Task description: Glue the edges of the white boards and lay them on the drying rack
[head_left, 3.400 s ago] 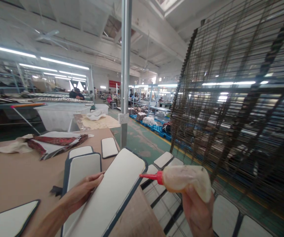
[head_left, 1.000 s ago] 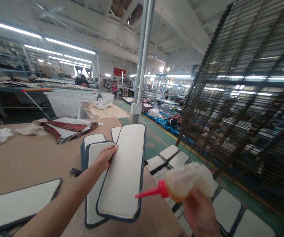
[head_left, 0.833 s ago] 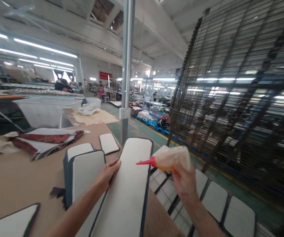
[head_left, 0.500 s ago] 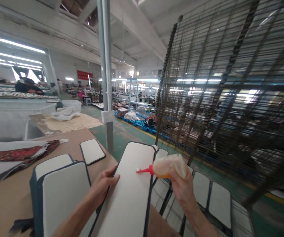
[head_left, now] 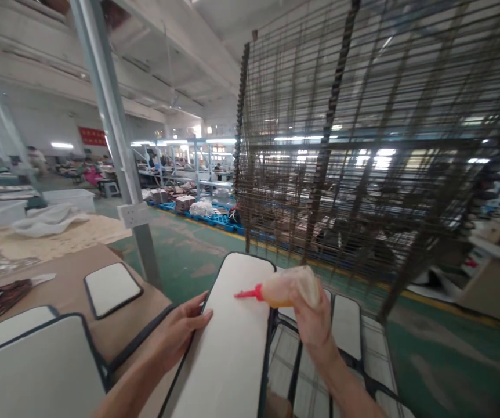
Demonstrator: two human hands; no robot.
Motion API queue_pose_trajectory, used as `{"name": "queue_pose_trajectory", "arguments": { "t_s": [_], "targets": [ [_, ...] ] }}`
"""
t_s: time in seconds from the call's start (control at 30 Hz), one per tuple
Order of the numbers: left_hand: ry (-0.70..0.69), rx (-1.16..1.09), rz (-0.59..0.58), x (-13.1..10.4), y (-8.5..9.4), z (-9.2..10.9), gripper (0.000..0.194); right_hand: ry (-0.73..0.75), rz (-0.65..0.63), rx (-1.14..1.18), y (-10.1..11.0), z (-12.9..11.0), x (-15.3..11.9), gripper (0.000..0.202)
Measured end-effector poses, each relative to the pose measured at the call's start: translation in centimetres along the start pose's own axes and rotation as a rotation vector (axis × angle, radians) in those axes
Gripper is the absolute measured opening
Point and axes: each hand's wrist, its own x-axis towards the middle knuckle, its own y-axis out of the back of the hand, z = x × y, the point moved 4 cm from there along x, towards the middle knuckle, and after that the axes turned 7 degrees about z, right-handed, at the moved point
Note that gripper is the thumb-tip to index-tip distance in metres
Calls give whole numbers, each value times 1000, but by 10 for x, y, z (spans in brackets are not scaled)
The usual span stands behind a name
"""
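Note:
My left hand (head_left: 187, 325) grips the left edge of a long white panel (head_left: 228, 348) with rounded corners and a dark border, its thumb lying on the white face. In my right hand (head_left: 313, 319) is a squeeze bottle (head_left: 285, 287) with a red nozzle and yellowish liquid inside, tipped on its side. The nozzle tip points left over the upper part of the panel; whether it touches the surface I cannot tell. Fingers of the right hand wrap round the bottle's base.
A smaller white panel (head_left: 113, 288) and larger dark-edged pieces (head_left: 36, 371) lie on the brown table (head_left: 123, 331) at left. Several similar panels (head_left: 346, 325) rest on a rack at right. A wire rack (head_left: 354, 145) rises behind, and a post (head_left: 111, 116) stands beyond the table.
The view has swung to the right, so the table and post sit further left. Both hands keep their hold on the panel and the bottle; the nozzle has shifted slightly left over the panel.

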Motion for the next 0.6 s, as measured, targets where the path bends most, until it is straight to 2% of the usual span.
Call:
{"name": "queue_pose_trajectory", "arguments": {
  "t_s": [0.07,0.13,0.2,0.3,0.33,0.4,0.47,0.53,0.6],
  "targets": [
    [10,1,7,3,-20,-7,87,-47,-29,-14,27,0,-19,47],
    [9,9,3,5,-38,-13,87,-154,-138,-7,52,1,-45,49],
    [4,33,-14,4,-58,-20,83,-192,-109,21,77,-6,-53,54],
    [19,91,-72,-1,-91,-32,74,-91,39,4,110,-32,-24,46],
    [28,103,-97,-4,-103,-36,72,-38,136,6,123,-41,-11,45],
    [42,107,-119,-7,-126,-43,73,-15,194,3,146,-55,6,46],
    [56,108,-71,-7,-145,-51,78,-77,121,-32,168,-60,4,50],
    [81,124,2,-3,-158,-61,80,-176,-22,-66,188,-59,-10,53],
    [111,147,49,1,-168,-74,76,-181,-4,-67,210,-60,-19,54]
  ]
}}
